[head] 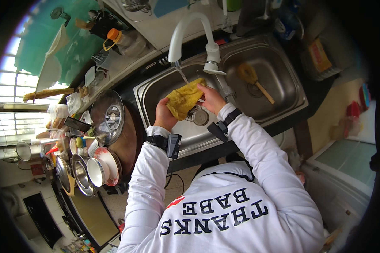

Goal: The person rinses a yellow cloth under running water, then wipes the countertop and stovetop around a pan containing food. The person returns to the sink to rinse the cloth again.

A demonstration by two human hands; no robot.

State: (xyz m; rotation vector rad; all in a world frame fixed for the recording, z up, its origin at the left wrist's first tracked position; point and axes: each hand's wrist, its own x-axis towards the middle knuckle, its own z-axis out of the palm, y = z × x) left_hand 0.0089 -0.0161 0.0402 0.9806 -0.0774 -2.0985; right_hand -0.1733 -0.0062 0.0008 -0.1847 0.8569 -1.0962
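Note:
A yellow cloth (pixel 186 99) is stretched between my two hands over the left basin of a stainless steel sink (pixel 196 139). My left hand (pixel 163 114) grips its left end, and my right hand (pixel 211 98) pinches the right end. Water runs from the white faucet (pixel 190 23) onto the cloth's upper edge. Below my right hand, a round metal drain strainer (pixel 200 117) lies beside the drain opening. Part of the drain is hidden behind the cloth.
In the right basin (pixel 285 79) lies a wooden-handled brush (pixel 256 82). Left of the sink stand a large glass lid (pixel 109 117), stacked plates (pixel 115 166), a white bowl (pixel 97 172) and steel basins (pixel 80 174). A plastic jug with an orange cap (pixel 126 41) stands behind on the ledge.

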